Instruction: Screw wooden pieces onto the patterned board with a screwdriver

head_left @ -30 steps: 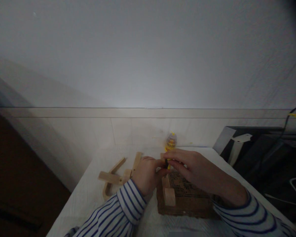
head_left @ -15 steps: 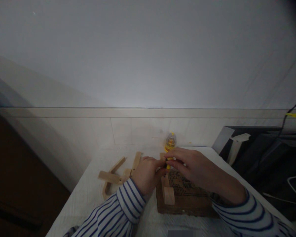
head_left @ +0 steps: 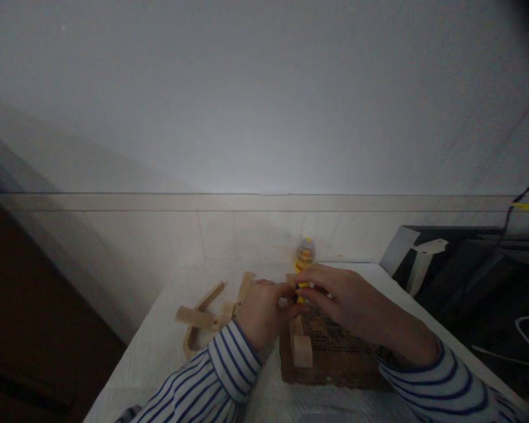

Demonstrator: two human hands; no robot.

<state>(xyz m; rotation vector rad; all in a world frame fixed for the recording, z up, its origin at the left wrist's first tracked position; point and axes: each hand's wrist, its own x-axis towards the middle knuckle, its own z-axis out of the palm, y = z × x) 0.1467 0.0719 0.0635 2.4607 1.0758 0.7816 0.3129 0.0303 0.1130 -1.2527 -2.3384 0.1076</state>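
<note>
Both my hands meet above the left part of a brown board with dark line carving. My right hand pinches a small yellow-and-black piece between thumb and fingers; its exact kind is too small to make out. My left hand is closed at the black end of the same piece, thumb and forefinger against it. Below the hands, a pale wooden block with a strip behind it rests on the board. Left of my left hand lie several pale wooden parts, some with holes.
A clear-topped container with a yellow base stands behind the hands near the wall. White sheeting covers the table. At the right are dark flat items, a pale bracket and a white cable.
The yellow piece has turned slightly between my fingers, and my left thumb and forefinger have shifted against it. The wooden parts and the board have stayed in place.
</note>
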